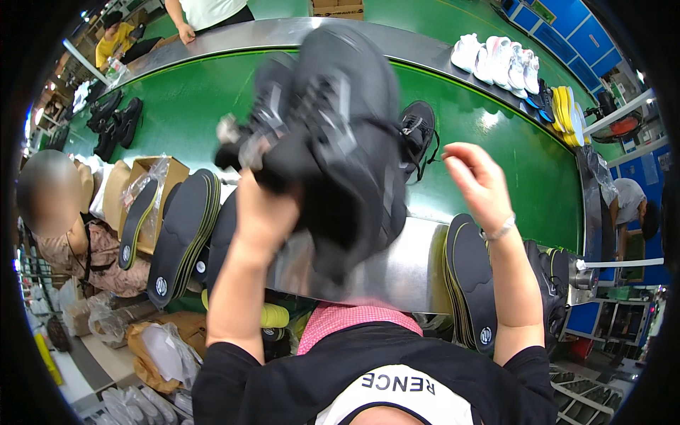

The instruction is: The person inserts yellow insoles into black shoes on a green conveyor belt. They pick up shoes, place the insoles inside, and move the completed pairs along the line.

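Note:
My left hand [265, 216] is closed around a pair of black lace-up sneakers [354, 78], held up in front of me and blurred by motion. One sneaker is close to the camera and covers much of the other; where exactly the fingers grip is hard to make out. My right hand [482, 180] is raised to the right, apart from the pair, its fingers bent loosely with nothing in them. Beyond it on the green belt lies another black sneaker [419, 124] with loose laces. A stack of black insoles with yellow-green edges [473, 276] stands below my right forearm.
More insoles [185, 237] stand at the left, beside a cardboard box [166, 170] and a seated co-worker. Black shoes [117, 127] lie on the belt's far left. White shoes [496, 60] and yellow insoles [564, 113] line the far metal ledge [411, 46].

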Demonstrator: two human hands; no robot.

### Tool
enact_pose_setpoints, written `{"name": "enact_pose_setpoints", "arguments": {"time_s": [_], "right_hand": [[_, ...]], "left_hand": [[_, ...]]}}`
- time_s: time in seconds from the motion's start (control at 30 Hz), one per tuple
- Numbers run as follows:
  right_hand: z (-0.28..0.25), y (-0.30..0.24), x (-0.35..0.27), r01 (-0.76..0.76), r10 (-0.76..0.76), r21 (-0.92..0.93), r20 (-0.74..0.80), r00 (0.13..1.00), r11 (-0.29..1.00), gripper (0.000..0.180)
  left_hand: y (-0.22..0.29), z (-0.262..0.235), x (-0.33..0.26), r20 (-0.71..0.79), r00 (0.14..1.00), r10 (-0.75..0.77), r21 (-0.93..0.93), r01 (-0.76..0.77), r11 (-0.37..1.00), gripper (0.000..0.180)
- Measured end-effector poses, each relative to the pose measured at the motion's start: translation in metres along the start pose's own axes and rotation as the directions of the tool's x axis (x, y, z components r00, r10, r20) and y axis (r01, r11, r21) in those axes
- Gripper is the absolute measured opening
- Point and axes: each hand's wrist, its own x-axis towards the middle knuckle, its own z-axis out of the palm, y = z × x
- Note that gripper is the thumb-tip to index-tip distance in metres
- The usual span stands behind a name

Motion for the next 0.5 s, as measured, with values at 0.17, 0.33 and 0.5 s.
{"name": "enact_pose_setpoints", "arguments": {"time_s": [0.17,0.33,0.5], "right_hand": [[0.030,0.113,0.023,0.057,0.020,-0.523,0.140,0.990,0.850,0.047],[0.075,0.139,0.032,-0.200,0.354,-0.543,0.194,0.915,0.815,0.067],[0.094,0.146,0.041,-0.326,0.482,-0.652,0.068,0.874,0.684,0.054]], "left_hand": [[-0.119,-0.032,0.113,-0.059,0.969,-0.240,0.314,0.246,0.917,0.039],[-0.310,-0.061,0.150,-0.062,0.921,-0.384,0.585,0.345,0.734,0.046],[-0.285,-0.013,0.161,-0.101,0.640,-0.762,0.885,0.408,0.226,0.047]]}}
